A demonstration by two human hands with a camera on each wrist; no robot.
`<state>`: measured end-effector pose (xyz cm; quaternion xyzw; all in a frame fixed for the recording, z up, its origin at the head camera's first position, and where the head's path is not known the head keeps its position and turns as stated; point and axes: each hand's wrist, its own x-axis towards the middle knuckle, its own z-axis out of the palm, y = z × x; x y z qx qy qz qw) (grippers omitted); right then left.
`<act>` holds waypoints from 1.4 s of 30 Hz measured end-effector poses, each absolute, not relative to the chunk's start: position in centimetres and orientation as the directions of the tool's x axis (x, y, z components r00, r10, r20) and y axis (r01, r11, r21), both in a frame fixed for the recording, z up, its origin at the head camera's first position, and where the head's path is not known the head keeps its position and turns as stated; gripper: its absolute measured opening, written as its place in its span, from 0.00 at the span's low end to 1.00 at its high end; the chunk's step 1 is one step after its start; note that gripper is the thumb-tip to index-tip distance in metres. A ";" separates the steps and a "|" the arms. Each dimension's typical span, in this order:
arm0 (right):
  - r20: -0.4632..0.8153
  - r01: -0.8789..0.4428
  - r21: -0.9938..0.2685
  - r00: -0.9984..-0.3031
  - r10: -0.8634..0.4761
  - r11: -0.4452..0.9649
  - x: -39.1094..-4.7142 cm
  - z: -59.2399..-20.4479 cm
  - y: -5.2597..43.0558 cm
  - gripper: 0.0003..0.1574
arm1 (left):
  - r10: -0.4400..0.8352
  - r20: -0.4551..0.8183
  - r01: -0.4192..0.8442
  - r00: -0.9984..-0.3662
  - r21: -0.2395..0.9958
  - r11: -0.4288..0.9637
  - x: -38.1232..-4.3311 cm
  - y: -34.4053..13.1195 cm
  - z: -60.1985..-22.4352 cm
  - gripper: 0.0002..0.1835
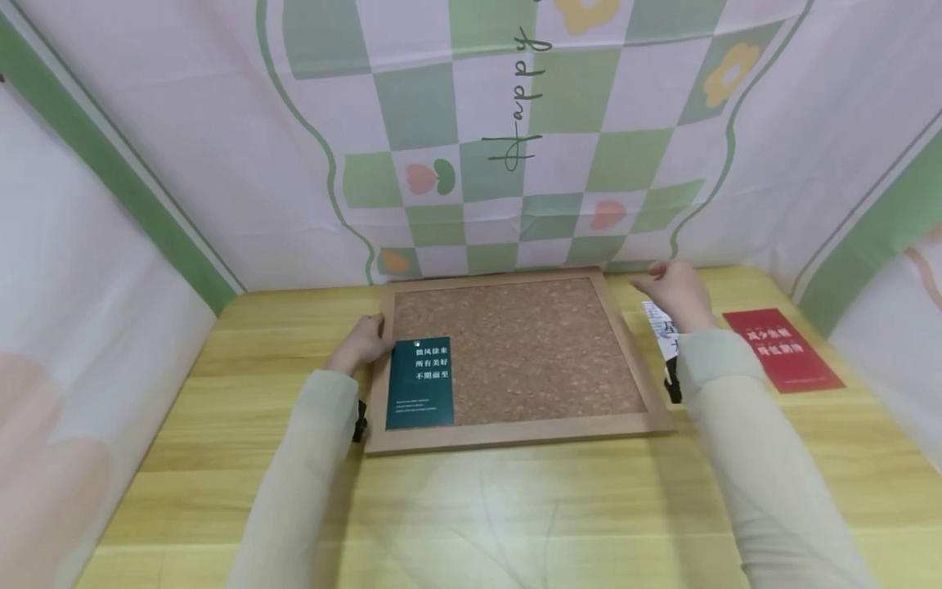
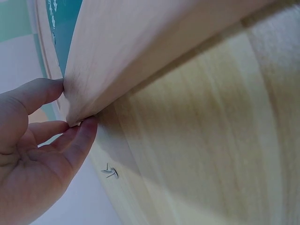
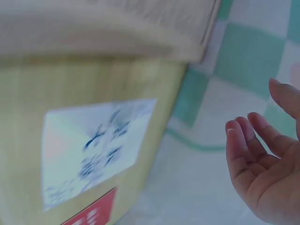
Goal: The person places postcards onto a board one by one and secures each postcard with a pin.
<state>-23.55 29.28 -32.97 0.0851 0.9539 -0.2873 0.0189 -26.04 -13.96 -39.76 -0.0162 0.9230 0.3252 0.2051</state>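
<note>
A wood-framed cork board [image 1: 526,352] lies on the table, and a dark green card with white writing [image 1: 419,388] covers its lower left part. Near the card's top edge is a small shiny spot, perhaps a pin. My left hand [image 1: 361,342] holds the board's left edge; in the left wrist view its thumb [image 2: 47,91] is on the frame's face and the fingertips touch the side. Beyond the board's right edge my right hand [image 1: 677,293] hovers, fingers relaxed and loosely curved, holding nothing in the right wrist view. Below it lies a white card [image 3: 98,145], partly hidden in the head view.
A red card with white writing [image 1: 783,350] lies at the table's right. Two thumbtacks [image 2: 110,171] rest on the wood left of the board. A checkered curtain [image 1: 419,106] hangs behind the wooden table [image 1: 471,515], with fabric at both sides.
</note>
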 end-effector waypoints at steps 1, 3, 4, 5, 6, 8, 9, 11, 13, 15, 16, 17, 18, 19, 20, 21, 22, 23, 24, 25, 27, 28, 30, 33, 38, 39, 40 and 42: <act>-0.081 0.186 -0.536 -0.982 0.169 0.824 -23.4 -33.2 29.9 0.39 | 0.103 -0.388 -0.163 -0.916 0.595 0.787 -26.0 -14.0 -39.8 0.35; -0.090 0.227 -0.526 -0.973 0.211 0.820 -23.1 -33.5 30.8 0.38 | 0.108 -0.383 -0.154 -0.917 0.594 0.790 -26.0 -14.0 -39.8 0.34; -0.100 0.247 -0.521 -0.968 0.229 0.817 -23.0 -33.6 31.3 0.39 | 0.111 -0.379 -0.149 -0.918 0.593 0.792 -26.0 -14.0 -39.8 0.34; -0.108 0.269 -0.519 -0.962 0.250 0.811 -22.8 -33.8 31.7 0.39 | 0.111 -0.377 -0.148 -0.920 0.595 0.790 -25.9 -14.0 -39.8 0.34; -0.111 0.287 -0.517 -0.957 0.269 0.807 -22.7 -34.0 32.0 0.39 | 0.112 -0.375 -0.148 -0.920 0.598 0.788 -25.9 -14.0 -39.8 0.34; -0.125 0.319 -0.510 -0.946 0.298 0.799 -22.4 -34.5 32.7 0.39 | 0.108 -0.376 -0.155 -0.920 0.603 0.782 -25.9 -14.0 -39.8 0.34; -0.130 0.330 -0.511 -0.943 0.308 0.794 -22.1 -34.7 33.0 0.39 | 0.106 -0.376 -0.158 -0.920 0.606 0.780 -25.9 -14.0 -39.8 0.34; -0.142 0.350 -0.515 -0.935 0.325 0.783 -21.7 -35.2 33.5 0.39 | 0.106 -0.375 -0.157 -0.921 0.607 0.779 -25.9 -14.0 -39.8 0.33; -0.156 0.365 -0.520 -0.929 0.335 0.772 -21.2 -35.7 34.0 0.39 | 0.111 -0.372 -0.148 -0.922 0.602 0.784 -25.9 -13.9 -39.8 0.33; -0.168 0.378 -0.519 -0.925 0.342 0.767 -20.9 -36.2 34.4 0.39 | 0.112 -0.370 -0.146 -0.922 0.601 0.786 -25.9 -13.9 -39.8 0.33; -0.174 0.385 -0.515 -0.922 0.347 0.765 -20.8 -36.4 34.6 0.39 | 0.113 -0.370 -0.144 -0.922 0.599 0.788 -25.9 -13.9 -39.8 0.33; -0.180 0.392 -0.514 -0.919 0.351 0.763 -20.7 -36.7 34.8 0.39 | 0.111 -0.372 -0.148 -0.922 0.600 0.786 -25.9 -13.9 -39.8 0.33; -0.188 0.401 -0.508 -0.915 0.356 0.762 -20.6 -36.9 35.0 0.39 | 0.109 -0.374 -0.151 -0.921 0.601 0.785 -25.9 -13.9 -39.8 0.33; -0.198 0.413 -0.499 -0.910 0.364 0.762 -20.5 -37.1 35.1 0.40 | 0.107 -0.375 -0.154 -0.921 0.602 0.784 -25.9 -13.9 -39.9 0.33; -0.211 0.428 -0.493 -0.904 0.373 0.758 -20.4 -37.3 35.2 0.40 | 0.105 -0.376 -0.156 -0.921 0.601 0.783 -25.9 -13.9 -39.9 0.33; -0.226 0.445 -0.487 -0.895 0.383 0.751 -20.4 -37.4 35.3 0.40 | 0.106 -0.374 -0.152 -0.921 0.598 0.787 -25.9 -13.9 -39.9 0.33; -0.239 0.458 -0.479 -0.889 0.391 0.749 -20.3 -37.6 35.4 0.41 | 0.107 -0.374 -0.151 -0.921 0.597 0.788 -25.9 -13.9 -39.9 0.33; -0.253 0.473 -0.471 -0.881 0.400 0.744 -20.2 -37.7 35.4 0.41 | 0.106 -0.374 -0.152 -0.921 0.598 0.787 -25.9 -13.9 -39.9 0.33; -0.262 0.482 -0.460 -0.876 0.404 0.746 -20.2 -37.9 35.5 0.42 | 0.108 -0.371 -0.148 -0.922 0.598 0.787 -26.0 -13.9 -39.9 0.33; -0.268 0.484 -0.447 -0.875 0.403 0.752 -20.1 -38.1 35.6 0.42 | 0.109 -0.370 -0.147 -0.922 0.598 0.787 -26.0 -13.9 -40.0 0.33; -0.266 0.471 -0.425 -0.881 0.391 0.773 -19.9 -38.4 35.7 0.42 | 0.109 -0.371 -0.149 -0.922 0.601 0.785 -26.0 -13.9 -40.0 0.33; -0.261 0.459 -0.415 -0.887 0.381 0.786 -19.8 -38.6 35.9 0.42 | 0.108 -0.372 -0.152 -0.922 0.604 0.782 -26.0 -13.9 -40.0 0.33; -0.254 0.442 -0.399 -0.895 0.367 0.803 -19.7 -38.9 36.1 0.41 | 0.109 -0.372 -0.152 -0.922 0.606 0.781 -26.0 -13.9 -39.9 0.33; -0.256 0.440 -0.396 -0.896 0.363 0.806 -19.6 -39.3 36.3 0.41 | 0.109 -0.370 -0.152 -0.923 0.607 0.780 -25.9 -13.9 -39.9 0.33; -0.277 0.461 -0.418 -0.885 0.374 0.783 -19.3 -39.8 36.4 0.46 | 0.107 -0.372 -0.155 -0.922 0.609 0.778 -25.8 -13.9 -39.7 0.33; -0.279 0.468 -0.416 -0.882 0.380 0.780 -19.2 -39.9 36.5 0.47 | 0.108 -0.373 -0.155 -0.921 0.608 0.778 -25.8 -13.9 -39.7 0.33; -0.277 0.471 -0.411 -0.880 0.385 0.781 -19.2 -40.0 36.5 0.49 | 0.108 -0.375 -0.156 -0.921 0.608 0.778 -25.8 -13.9 -39.7 0.33; -0.270 0.480 -0.398 -0.876 0.400 0.782 -19.1 -40.2 36.5 0.51 | 0.109 -0.374 -0.154 -0.921 0.606 0.781 -25.8 -13.9 -39.7 0.33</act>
